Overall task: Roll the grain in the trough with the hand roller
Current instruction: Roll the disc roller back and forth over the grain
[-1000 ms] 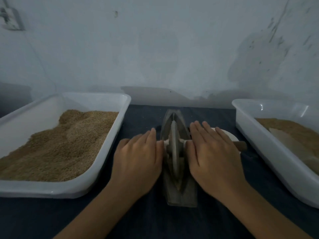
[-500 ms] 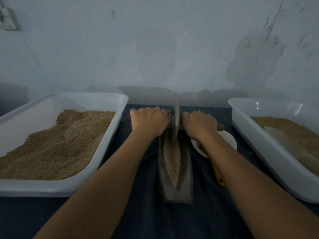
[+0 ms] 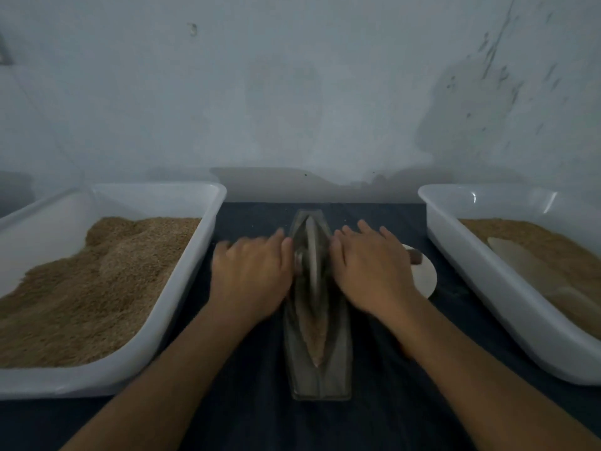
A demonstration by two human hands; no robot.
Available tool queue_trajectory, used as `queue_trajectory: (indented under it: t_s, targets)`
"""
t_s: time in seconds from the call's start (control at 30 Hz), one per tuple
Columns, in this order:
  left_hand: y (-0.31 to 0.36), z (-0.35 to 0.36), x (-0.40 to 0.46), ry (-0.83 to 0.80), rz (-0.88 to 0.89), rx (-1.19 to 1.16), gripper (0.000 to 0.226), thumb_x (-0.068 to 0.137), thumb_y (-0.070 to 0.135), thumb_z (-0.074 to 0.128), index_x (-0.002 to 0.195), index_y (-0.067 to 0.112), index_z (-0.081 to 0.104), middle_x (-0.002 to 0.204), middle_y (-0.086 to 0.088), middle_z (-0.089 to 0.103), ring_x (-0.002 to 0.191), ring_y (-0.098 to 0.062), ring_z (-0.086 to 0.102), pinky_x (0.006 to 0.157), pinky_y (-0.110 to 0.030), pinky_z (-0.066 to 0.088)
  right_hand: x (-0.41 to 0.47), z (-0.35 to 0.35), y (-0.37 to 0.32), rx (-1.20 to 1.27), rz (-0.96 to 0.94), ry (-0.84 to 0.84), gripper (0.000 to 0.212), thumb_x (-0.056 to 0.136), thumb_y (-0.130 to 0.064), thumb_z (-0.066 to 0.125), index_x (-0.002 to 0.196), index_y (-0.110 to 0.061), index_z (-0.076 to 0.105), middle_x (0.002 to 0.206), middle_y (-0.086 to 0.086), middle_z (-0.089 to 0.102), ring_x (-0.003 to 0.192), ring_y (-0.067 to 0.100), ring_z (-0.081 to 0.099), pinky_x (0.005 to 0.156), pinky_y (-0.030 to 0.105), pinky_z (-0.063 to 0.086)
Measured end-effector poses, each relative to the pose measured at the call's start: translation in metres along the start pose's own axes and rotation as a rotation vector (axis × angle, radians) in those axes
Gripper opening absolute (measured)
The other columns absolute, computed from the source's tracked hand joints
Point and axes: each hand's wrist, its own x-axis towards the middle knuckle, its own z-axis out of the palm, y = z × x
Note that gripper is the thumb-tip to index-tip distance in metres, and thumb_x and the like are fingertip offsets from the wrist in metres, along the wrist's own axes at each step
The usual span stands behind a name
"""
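Now | left hand (image 3: 252, 275), right hand (image 3: 370, 271): flat on roller (image 3: 311, 255) axle | trough (image 3: 320, 336)

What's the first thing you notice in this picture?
Two bare hands, left hand and right hand, press flat on a grey disc roller in the narrow boat-shaped grey trough at the centre. A big white plastic tray heaped with brown grain sits left.

The trough (image 3: 320, 369) under my palms looks like dull grey metal, as does the roller's disc (image 3: 313, 255). Both tubs (image 3: 182, 288) are glossy white plastic; the table cover (image 3: 247, 411) is matt dark cloth.
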Motion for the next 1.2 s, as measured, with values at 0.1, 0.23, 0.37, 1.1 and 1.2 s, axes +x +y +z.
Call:
queue_trajectory:
  t_s: [0.1,0.23,0.37,1.1,1.2]
  targets:
    - [0.006,0.011,0.063,-0.087,-0.089,0.121,0.051,0.102,0.039,0.008,0.096,0.024,0.056,0.090,-0.003,0.066,0.064,-0.021,0.046,0.071,-0.044,0.034,0.053,0.008,0.007,0.020,0.206,-0.101,0.061,0.109,-0.035,0.011,0.120,-0.012,0.067,0.145,0.011,0.060,0.154,0.034,0.027,0.124,0.057,0.018]
    - [0.008,0.014,0.079,-0.188,-0.150,0.128,0.061,0.105,0.044,0.009,0.105,0.020,0.065,0.104,-0.011,0.070,0.080,-0.029,0.056,0.081,-0.047,0.040,0.060,0.008,0.003,0.000,0.228,-0.092,0.064,0.109,-0.035,0.010,0.121,-0.011,0.067,0.147,0.011,0.058,0.155,0.034,0.023,0.125,0.058,0.015]
    - [0.001,-0.002,0.001,-0.081,0.004,0.029,0.072,0.102,0.055,-0.004,0.127,0.028,0.058,0.109,-0.001,0.072,0.074,-0.017,0.061,0.076,-0.043,0.047,-0.008,0.004,-0.002,0.005,0.049,0.036,0.070,0.108,-0.045,0.005,0.145,-0.015,0.055,0.161,0.006,0.044,0.157,0.026,0.023,0.127,0.052,0.019]
    - [-0.009,0.010,0.001,0.008,0.039,0.001,0.042,0.109,0.040,0.014,0.090,0.027,0.049,0.101,0.002,0.070,0.069,-0.021,0.061,0.063,-0.036,0.038,-0.001,0.004,-0.008,-0.115,0.003,0.101,0.076,0.105,-0.047,0.000,0.145,-0.011,0.053,0.154,0.008,0.052,0.152,0.027,0.032,0.124,0.050,0.025]
    - [-0.005,0.001,-0.027,0.076,0.178,0.110,0.035,0.110,0.035,0.018,0.087,0.027,0.044,0.074,0.008,0.051,0.058,-0.017,0.049,0.058,-0.033,0.033,-0.036,0.001,-0.005,-0.003,-0.053,0.104,0.072,0.106,-0.053,0.004,0.155,-0.018,0.043,0.161,0.002,0.044,0.155,0.021,0.026,0.128,0.043,0.015]
